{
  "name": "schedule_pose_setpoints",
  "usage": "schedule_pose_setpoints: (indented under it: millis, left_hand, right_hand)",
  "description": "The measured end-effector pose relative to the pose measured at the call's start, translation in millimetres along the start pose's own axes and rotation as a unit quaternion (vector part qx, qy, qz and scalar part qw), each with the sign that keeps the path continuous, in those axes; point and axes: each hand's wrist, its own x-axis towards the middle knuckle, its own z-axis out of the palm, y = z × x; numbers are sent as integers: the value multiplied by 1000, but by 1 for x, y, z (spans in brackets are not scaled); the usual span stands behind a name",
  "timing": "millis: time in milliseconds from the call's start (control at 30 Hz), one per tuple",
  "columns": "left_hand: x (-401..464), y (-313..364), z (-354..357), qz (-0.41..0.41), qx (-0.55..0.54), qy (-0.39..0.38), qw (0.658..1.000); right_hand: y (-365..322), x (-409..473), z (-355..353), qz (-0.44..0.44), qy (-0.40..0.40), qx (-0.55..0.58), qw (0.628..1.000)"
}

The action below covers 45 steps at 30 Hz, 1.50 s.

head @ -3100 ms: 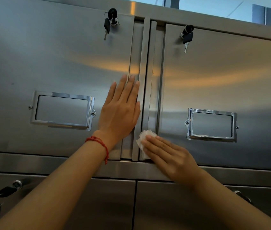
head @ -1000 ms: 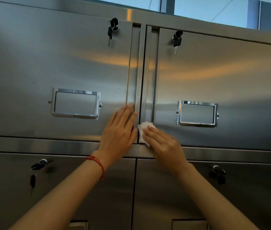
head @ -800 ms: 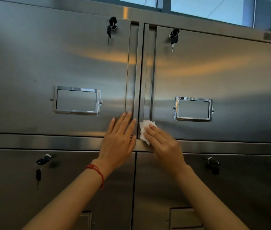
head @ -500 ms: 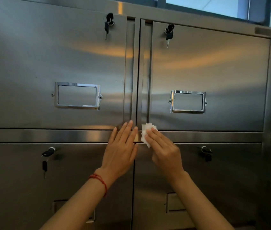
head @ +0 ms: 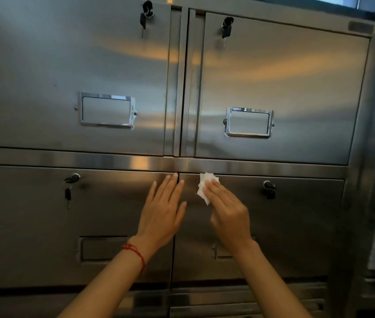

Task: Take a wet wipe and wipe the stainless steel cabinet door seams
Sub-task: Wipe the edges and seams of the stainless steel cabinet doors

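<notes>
I judged the job partly done: my right hand (head: 226, 211) pressed the crumpled white wet wipe (head: 205, 187) at frame centre, beside the brushed steel cabinet's lower vertical door seam (head: 174, 226), my left hand (head: 162, 213) resting flat, holding nothing.

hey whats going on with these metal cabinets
A person is cleaning a stainless steel cabinet. Their right hand presses a white wet wipe with straight fingers against the top left corner of the lower right door, just right of the vertical seam between the lower doors. Their left hand rests flat on the lower left door beside that seam.
</notes>
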Motion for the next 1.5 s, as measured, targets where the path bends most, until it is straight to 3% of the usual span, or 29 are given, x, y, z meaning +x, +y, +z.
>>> schedule_pose_setpoints:
  millis: [167, 600, 1100, 1500]
  left_hand:
    - [-17, 29, 0, -16, 0, 17, 1000]
    - [-81, 75, 4, -74, -5, -45, 996]
    - [-148, 49, 74, -84, -47, -130, 987]
    - [-216, 23, 132, -98, -98, -173, 975]
  right_hand:
    - [8, -24, -25, 2, -24, 3, 1000]
    - [-2, -87, -45, 37, -44, 75, 995]
    - [-18, -176, 22, 130, -137, 83, 978]
    - [-39, -251, 79, 213, -114, 72, 968]
